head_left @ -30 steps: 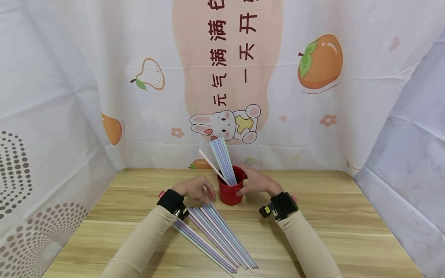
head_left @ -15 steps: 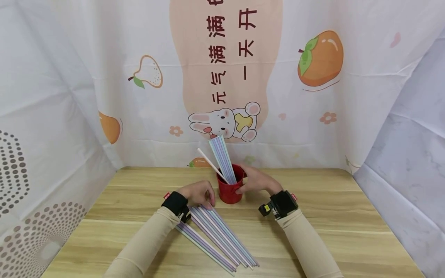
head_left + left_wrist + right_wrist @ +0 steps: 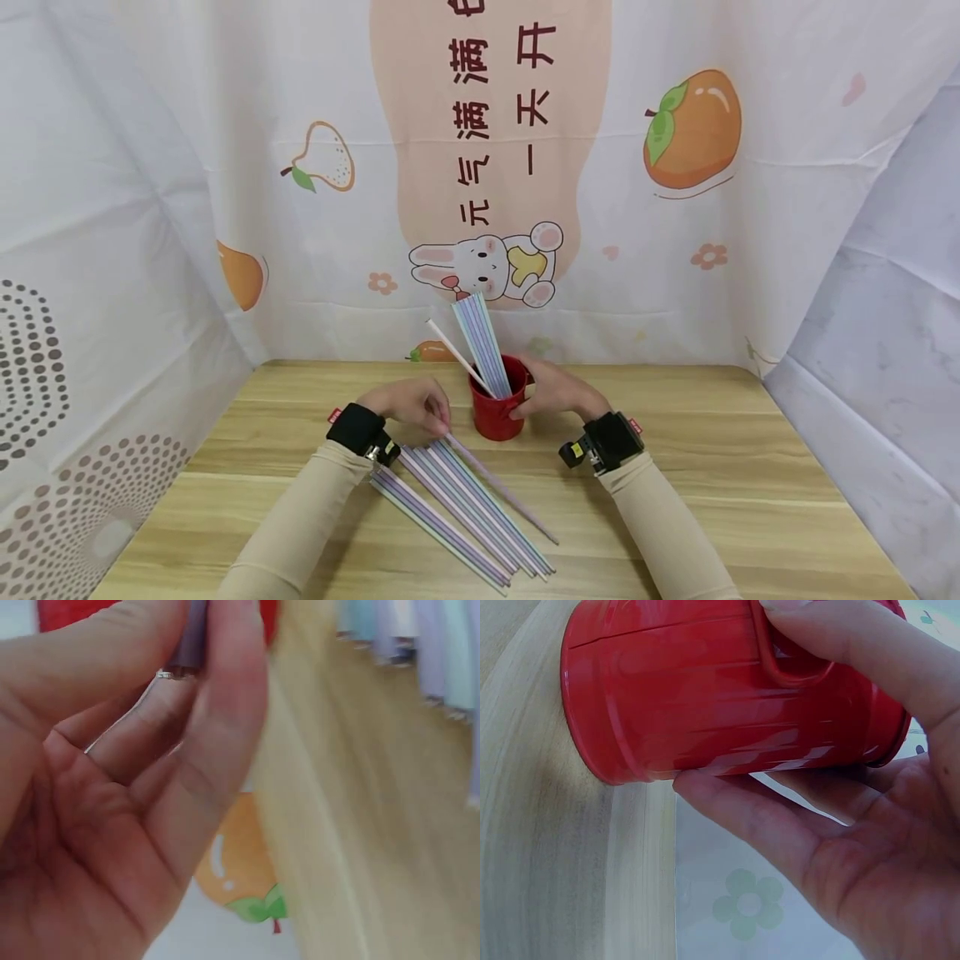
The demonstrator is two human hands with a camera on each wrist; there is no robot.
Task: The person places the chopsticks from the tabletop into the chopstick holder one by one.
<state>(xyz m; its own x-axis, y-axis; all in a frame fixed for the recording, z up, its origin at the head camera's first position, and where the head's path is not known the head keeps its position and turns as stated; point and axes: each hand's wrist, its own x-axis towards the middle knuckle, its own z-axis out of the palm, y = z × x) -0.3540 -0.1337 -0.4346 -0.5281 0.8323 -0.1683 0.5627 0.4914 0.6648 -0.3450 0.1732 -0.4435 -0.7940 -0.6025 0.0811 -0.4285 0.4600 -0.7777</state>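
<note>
Head view: the left hand (image 3: 411, 405) pinches the upper end of 1 pale purple straw (image 3: 501, 489) between thumb and fingertips, just left of the red cup (image 3: 497, 412). That straw is the thing in hand. Its long axis runs on a diagonal across the wooden table (image 3: 720, 492): the held end points up and away toward the cup, and the free end points down and to the right, toward the person, resting on or close to the tabletop. It lies slightly apart from the row of straws (image 3: 457, 512) still flat on the table, which run along nearly the same diagonal just to its left.

Left wrist view shows the purple straw end clamped between the thumb and a fingertip (image 3: 225, 682), with the other fingers curled loosely behind; the picture is blurred.

Right hand (image 3: 551, 390) wraps around the cup from the right side. In the right wrist view the fingers (image 3: 757, 817) curl under the cup's wall and the thumb presses by its handle.

The cup stands upright near the table's far middle and holds a bundle of pastel straws (image 3: 483, 343) leaning up and to the left, plus 1 white straw (image 3: 457, 357) tilted further left.
</note>
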